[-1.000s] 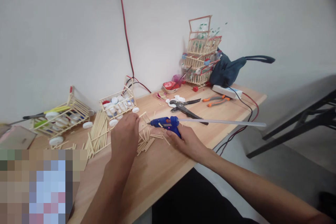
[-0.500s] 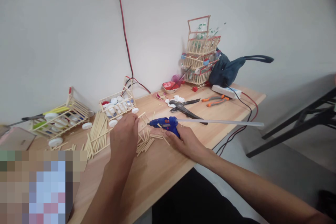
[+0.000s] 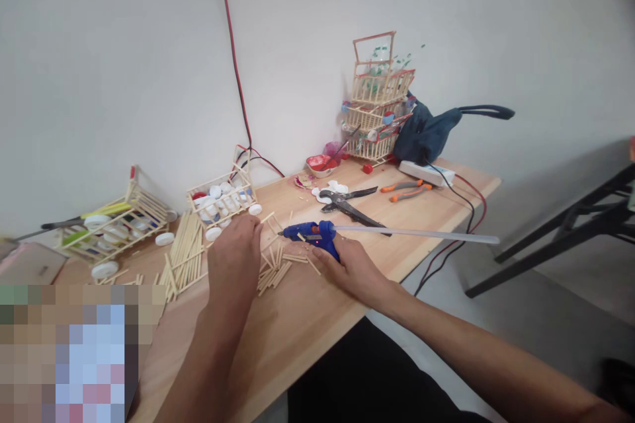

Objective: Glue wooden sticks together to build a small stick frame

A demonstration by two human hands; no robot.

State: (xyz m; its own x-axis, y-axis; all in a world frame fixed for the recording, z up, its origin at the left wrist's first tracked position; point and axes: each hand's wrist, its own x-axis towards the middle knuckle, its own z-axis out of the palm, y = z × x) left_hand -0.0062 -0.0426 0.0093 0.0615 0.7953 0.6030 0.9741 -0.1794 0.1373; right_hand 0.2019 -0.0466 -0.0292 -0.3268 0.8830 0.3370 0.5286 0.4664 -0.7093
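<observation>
glue gun (image 3: 311, 233), one, gripped by right hand (image 3: 354, 269); one black cutter (image 3: 347, 202) behind.

Soft, even, fairly bright light leaves only faint shadows on the table (image 3: 307, 317); wide-angle lens bows lines toward the frame edges, top right corner vignettes dark, table's left end is blurred, pixelated block masks lower left.

The hot-glue gun (image 3: 312, 233) is smooth blue plastic with a slight sheen, and the glue stick (image 3: 417, 233) running out of its back is milky, translucent plastic. The cut sticks (image 3: 274, 272) and the tabletop (image 3: 307, 324) are pale, matt bare wood. The shears (image 3: 347, 206) are dark, dull metal, and the bag (image 3: 426, 135) is navy cloth.
</observation>
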